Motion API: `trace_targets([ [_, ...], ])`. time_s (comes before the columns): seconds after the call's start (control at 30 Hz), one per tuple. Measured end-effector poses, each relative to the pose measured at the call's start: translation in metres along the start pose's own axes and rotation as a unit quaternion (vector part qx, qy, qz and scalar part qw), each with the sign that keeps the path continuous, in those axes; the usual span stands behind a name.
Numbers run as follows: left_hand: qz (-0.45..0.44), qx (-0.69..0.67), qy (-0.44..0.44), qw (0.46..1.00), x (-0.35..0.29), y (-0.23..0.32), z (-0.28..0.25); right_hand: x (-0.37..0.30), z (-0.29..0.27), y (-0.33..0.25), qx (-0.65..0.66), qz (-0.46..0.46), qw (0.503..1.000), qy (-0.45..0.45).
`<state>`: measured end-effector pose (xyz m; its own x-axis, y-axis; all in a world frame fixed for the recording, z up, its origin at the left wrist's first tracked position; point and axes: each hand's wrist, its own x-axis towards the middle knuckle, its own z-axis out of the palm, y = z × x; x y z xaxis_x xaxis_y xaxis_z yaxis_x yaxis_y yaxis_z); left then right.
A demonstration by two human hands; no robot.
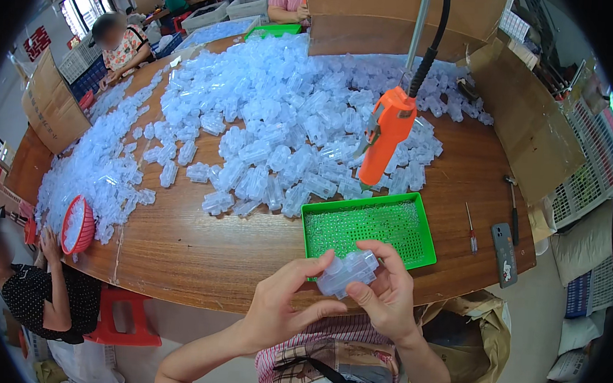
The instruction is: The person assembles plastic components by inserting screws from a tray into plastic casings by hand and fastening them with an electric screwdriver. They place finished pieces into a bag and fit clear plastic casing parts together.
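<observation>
Above the near edge of the wooden table, I hold a clear plastic housing (349, 274) with several rounded, tube-like sections. My right hand (393, 295) is closed on its right side, the thumb in front and fingers behind. At its left end, my left hand (282, 299) has the index fingertip on top and the thumb by the lower edge. Just beyond both hands lies a green tray (427, 242) with many small shiny metal pieces in it. An orange electric screwdriver (393, 130) hangs over the tray's far side, point down, touched by neither hand.
A large heap of similar clear parts (276, 112) spreads over the table (183, 254). At right lie a small screwdriver (471, 226), a phone (504, 254) and a hammer (513, 204). Cardboard (536, 114) walls the right side. A red basket (80, 225) and co-workers are at left.
</observation>
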<state>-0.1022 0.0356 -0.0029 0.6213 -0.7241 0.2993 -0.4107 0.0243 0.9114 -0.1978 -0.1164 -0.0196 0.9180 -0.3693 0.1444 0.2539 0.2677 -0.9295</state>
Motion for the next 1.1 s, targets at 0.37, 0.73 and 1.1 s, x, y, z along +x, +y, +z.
trace_targets([
  [0.37, 0.002, -0.035, 0.003, 0.999, 0.012, -0.004, 0.002, 0.001, 0.006, 0.015, 0.019, -0.051, 0.997, 0.045],
  [0.73, 0.111, 0.127, -0.021, 0.985, 0.011, -0.002, -0.008, 0.002, -0.013, 0.009, -0.022, -0.122, 0.991, -0.051],
  [1.1, 0.147, 0.184, -0.047, 0.971, 0.012, 0.003, -0.006, 0.004, -0.016, -0.02, 0.039, 0.164, 0.972, -0.166],
])
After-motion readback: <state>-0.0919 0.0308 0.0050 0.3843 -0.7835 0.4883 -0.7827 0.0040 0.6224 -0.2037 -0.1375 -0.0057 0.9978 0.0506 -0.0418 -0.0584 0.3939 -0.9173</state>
